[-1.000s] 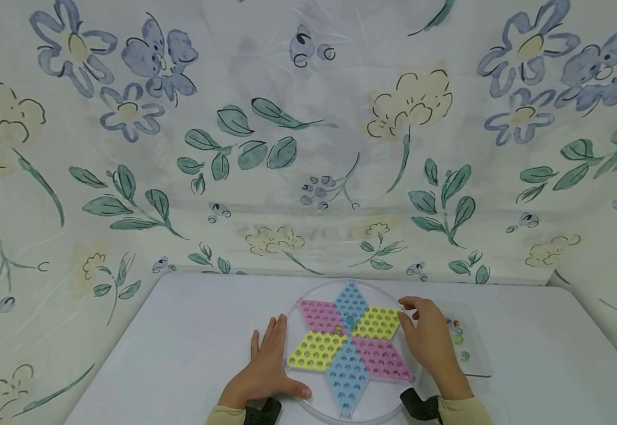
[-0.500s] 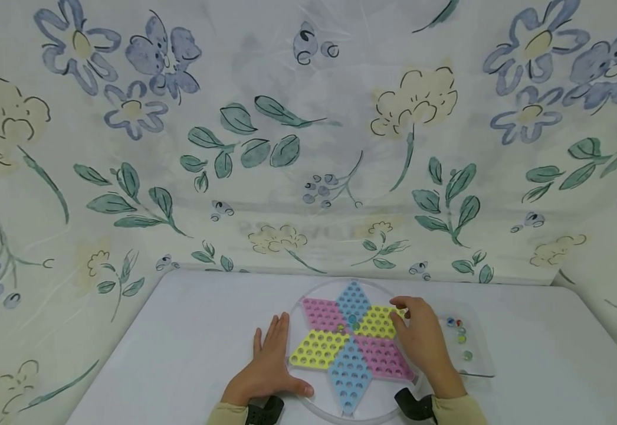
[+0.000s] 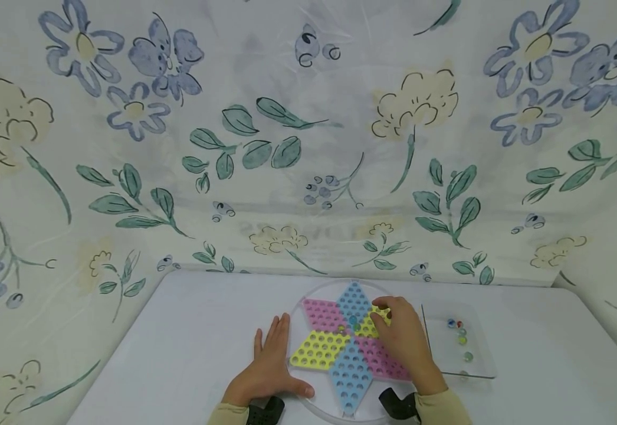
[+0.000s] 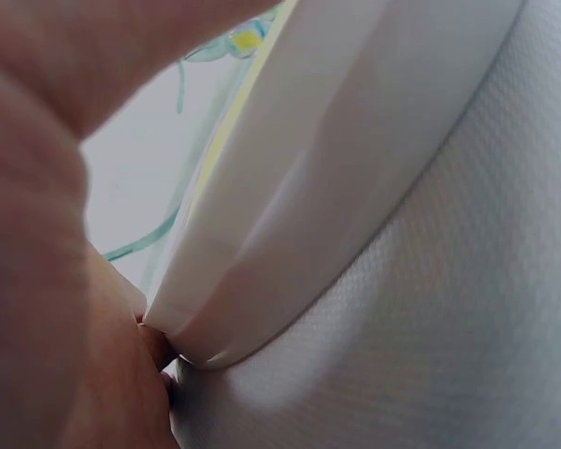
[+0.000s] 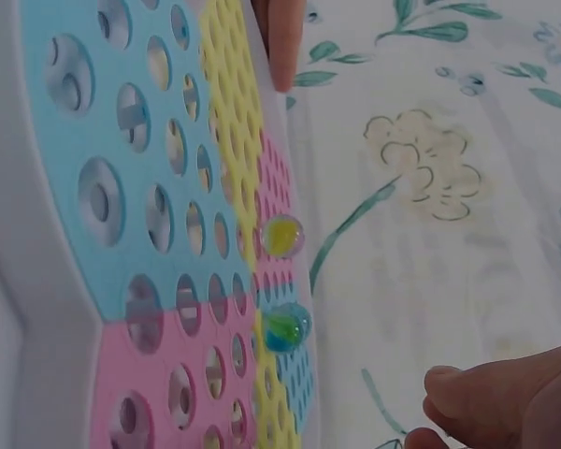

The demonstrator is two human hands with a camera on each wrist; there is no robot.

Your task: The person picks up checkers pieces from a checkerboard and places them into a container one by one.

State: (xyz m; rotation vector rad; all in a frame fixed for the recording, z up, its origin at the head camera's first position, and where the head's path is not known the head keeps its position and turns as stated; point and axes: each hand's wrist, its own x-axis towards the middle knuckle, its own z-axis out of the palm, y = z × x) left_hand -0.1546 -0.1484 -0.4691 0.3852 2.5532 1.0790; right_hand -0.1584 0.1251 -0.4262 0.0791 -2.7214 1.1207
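Observation:
A round clear board (image 3: 308,298) carries a six-pointed star of pink, blue and yellow holed panels. Two marbles (image 3: 353,322) sit near its centre; the right wrist view shows one yellow marble (image 5: 282,236) and one blue-green marble (image 5: 285,327). My left hand (image 3: 268,366) lies flat on the table, thumb against the board's left rim (image 4: 337,168). My right hand (image 3: 385,313) hovers over the upper right yellow panel with fingertips (image 5: 467,402) curled together, pinching what looks like a small dark marble, mostly hidden.
A clear flat tray (image 3: 478,369) with several loose marbles (image 3: 461,339) lies right of the board. The white table (image 3: 192,330) stands against floral cloth walls (image 3: 308,147) at the back and sides.
My right hand has moved left from beside the tray to over the yellow panel near the board's centre. The left hand has stayed put.

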